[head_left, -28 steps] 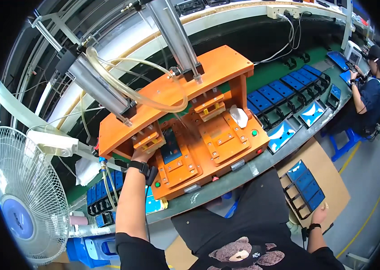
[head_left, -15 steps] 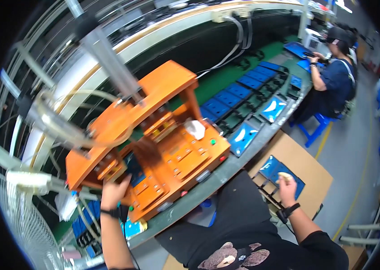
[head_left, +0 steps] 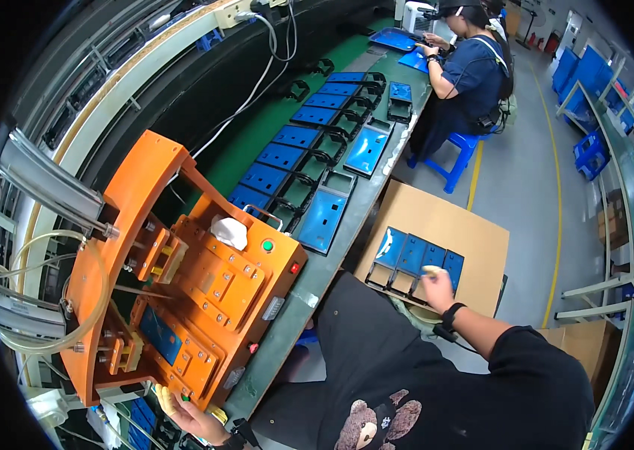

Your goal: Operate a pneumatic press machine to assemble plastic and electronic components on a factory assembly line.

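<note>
My left hand (head_left: 185, 416) is at the near left corner of an orange press (head_left: 148, 176), beside a green button (head_left: 185, 397). Its fingers are stretched apart, some in pale yellow finger covers, and nothing shows in them. A blue plate (head_left: 160, 335) lies in the press's left fixture, below the raised clamp head. My right hand (head_left: 438, 289) is over blue panels with black frames (head_left: 411, 256) on a cardboard box. Its covered fingertips are bent and bunched together at the panels; whether they grip one is hidden.
Rows of blue panels (head_left: 281, 155) and black frames cover the green bench (head_left: 302, 296) beyond the press. A crumpled white cloth (head_left: 229, 232) lies on the press. Farther along, a person (head_left: 474, 75) sits on a blue stool (head_left: 449, 166). Air hoses (head_left: 95, 300) loop at the left.
The view has swung right, so the press appears farther left. My left hand has come out from under the left clamp head to the press's front corner. My right hand stays over the box.
</note>
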`<act>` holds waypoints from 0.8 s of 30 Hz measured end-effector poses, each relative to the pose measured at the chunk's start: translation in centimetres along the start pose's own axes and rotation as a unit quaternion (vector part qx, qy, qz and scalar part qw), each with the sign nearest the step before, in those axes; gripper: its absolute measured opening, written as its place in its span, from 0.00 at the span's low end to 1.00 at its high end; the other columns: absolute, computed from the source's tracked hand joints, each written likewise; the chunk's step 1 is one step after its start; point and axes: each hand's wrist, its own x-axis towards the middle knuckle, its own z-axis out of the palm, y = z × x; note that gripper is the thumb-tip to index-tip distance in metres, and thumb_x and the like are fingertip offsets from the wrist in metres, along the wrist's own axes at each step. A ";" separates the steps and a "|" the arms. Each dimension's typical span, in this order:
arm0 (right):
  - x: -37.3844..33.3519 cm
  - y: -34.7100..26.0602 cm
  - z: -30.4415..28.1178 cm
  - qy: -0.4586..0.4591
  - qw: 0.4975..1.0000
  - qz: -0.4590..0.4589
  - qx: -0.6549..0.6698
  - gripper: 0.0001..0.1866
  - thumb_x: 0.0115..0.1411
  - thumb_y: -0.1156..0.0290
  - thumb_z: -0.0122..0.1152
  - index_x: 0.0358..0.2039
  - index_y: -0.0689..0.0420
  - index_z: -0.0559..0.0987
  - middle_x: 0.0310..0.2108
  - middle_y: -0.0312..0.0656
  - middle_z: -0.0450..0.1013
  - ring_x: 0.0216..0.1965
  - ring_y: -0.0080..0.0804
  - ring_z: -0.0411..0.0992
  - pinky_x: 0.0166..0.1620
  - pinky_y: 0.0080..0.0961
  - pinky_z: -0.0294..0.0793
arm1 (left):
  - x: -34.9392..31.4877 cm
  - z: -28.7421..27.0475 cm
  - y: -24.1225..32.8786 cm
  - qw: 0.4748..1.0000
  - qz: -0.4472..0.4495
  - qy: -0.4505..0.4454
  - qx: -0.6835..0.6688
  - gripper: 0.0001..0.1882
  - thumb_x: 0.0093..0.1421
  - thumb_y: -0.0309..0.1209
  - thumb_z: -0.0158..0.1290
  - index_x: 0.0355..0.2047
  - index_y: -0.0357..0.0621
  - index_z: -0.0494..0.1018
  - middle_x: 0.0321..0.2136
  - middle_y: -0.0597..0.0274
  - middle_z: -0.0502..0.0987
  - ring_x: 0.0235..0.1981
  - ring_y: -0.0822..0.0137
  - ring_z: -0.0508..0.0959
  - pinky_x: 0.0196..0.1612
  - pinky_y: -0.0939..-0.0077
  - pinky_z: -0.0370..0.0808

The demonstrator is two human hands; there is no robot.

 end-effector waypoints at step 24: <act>0.0 10.4 -3.9 -0.063 0.885 0.421 -0.189 0.36 0.63 0.42 0.42 0.53 0.64 0.75 0.53 0.61 0.71 0.57 0.57 0.67 0.61 0.47 0.61 | 1.4 1.5 5.0 0.993 0.084 0.018 0.082 0.18 0.65 0.29 0.45 0.51 0.29 0.66 0.55 0.41 0.69 0.58 0.45 0.67 0.64 0.55 0.57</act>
